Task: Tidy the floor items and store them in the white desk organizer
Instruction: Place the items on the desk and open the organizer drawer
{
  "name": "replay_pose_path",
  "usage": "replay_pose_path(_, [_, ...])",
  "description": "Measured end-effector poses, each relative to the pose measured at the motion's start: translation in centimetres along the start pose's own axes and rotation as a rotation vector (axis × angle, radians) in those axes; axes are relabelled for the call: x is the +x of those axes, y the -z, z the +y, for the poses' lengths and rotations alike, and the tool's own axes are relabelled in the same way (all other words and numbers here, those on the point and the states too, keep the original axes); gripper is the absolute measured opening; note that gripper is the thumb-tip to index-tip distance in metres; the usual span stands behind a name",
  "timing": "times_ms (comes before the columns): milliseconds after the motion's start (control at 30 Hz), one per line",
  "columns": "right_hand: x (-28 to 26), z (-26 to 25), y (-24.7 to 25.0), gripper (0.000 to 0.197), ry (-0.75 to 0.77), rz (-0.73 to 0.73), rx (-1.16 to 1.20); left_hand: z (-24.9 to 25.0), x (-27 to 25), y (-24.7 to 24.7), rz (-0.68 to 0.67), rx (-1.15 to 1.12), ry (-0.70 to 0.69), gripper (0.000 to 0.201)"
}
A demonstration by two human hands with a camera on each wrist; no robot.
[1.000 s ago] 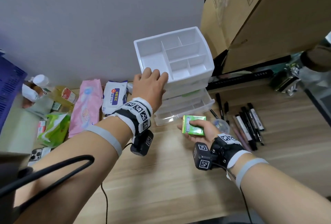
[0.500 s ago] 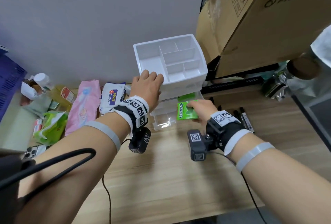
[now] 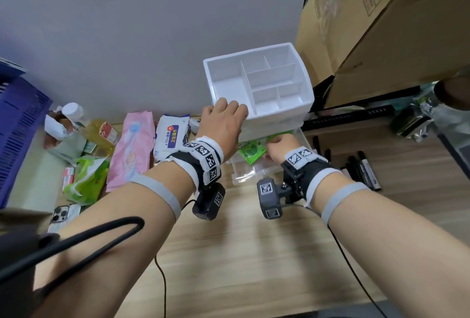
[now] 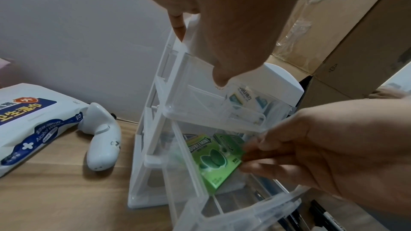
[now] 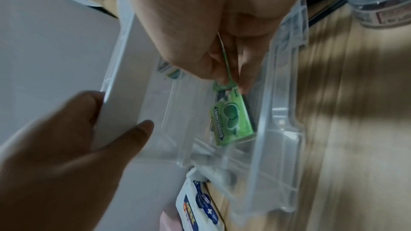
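The white desk organizer point(image 3: 259, 89) stands on the wood floor against the grey wall, with its clear bottom drawer point(image 3: 254, 172) pulled out. My left hand point(image 3: 229, 111) grips the organizer's front left top corner, fingers curled over the rim and thumb on the front point(image 5: 142, 129). My right hand point(image 3: 269, 148) reaches into the open drawer and pinches the edge of a green Doublemint gum pack point(image 3: 251, 151), which leans inside the drawer point(image 4: 213, 157) point(image 5: 232, 122). A second green pack point(image 4: 227, 140) sits just behind it. The upper drawer point(image 4: 222, 110) holds small white and blue items.
Left of the organizer lie a wipes pack point(image 3: 170, 137), a pink pack point(image 3: 131, 150), a green tissue pack point(image 3: 86, 180), a phone point(image 3: 63, 216) and a white controller point(image 4: 102, 138). Black markers point(image 3: 361, 170) lie to the right. Cardboard boxes point(image 3: 381, 25) stand behind, a purple basket point(image 3: 17, 127) at far left.
My right hand carried the gum pack forward from above the floor into the open bottom drawer. The left hand stayed on the organizer's corner.
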State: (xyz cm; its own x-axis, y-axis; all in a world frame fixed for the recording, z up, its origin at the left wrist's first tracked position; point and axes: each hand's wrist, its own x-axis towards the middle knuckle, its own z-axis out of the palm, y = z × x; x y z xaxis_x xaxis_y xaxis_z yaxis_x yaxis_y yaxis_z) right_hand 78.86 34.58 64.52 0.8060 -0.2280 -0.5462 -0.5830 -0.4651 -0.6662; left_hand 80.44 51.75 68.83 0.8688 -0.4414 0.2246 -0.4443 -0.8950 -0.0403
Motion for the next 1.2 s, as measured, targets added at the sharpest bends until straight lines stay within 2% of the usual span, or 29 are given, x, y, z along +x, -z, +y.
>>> replay_pose_path(67, [-2.0,0.2,0.4,0.015,0.067,0.097,0.005,0.0,0.0,-0.1,0.014,0.003,0.003,0.04])
replay_pose_path(133, [-4.0,0.6,0.7,0.019,0.07,0.082,0.145,0.0,0.0,-0.2,0.02,0.007,0.009,0.041])
replay_pose_path(200, [-5.5,0.9,1.1,0.031,-0.069,-0.079,0.263,0.2,0.0,-0.3,0.02,0.007,0.013,0.042])
replay_pose_path(267, [-6.5,1.3,1.5,0.031,-0.262,-0.296,0.245,0.2,0.0,-0.4,0.024,0.006,0.015,0.04])
replay_pose_path(300, [-6.7,1.7,1.5,0.026,-0.318,-0.339,0.263,0.2,0.0,-0.4,0.025,0.007,0.015,0.04])
replay_pose_path(400, [-5.6,3.0,1.1,0.028,-0.385,-0.282,0.494,0.2,-0.1,-0.3,0.022,0.014,0.017,0.038])
replay_pose_path(533, [-4.5,3.1,-0.3,0.015,-0.372,-0.249,0.792,0.2,0.0,-0.2,0.015,0.017,0.017,0.036])
replay_pose_path(700, [-4.0,3.8,-0.8,0.008,-0.315,-0.258,0.824,0.3,0.0,-0.2,0.012,0.016,0.022,0.037])
replay_pose_path(900, [-4.0,4.1,-0.8,0.025,-0.282,-0.309,1.026,0.3,0.0,-0.3,0.017,0.022,0.023,0.041])
replay_pose_path(1100, [-3.0,1.4,-2.2,0.024,-0.253,-0.329,0.972,0.0,-0.1,-0.5,0.033,0.026,0.026,0.044])
replay_pose_path(1200, [-2.5,-0.2,-2.6,0.04,-0.258,-0.325,1.013,0.0,-0.1,-0.7,0.046,0.026,0.023,0.047])
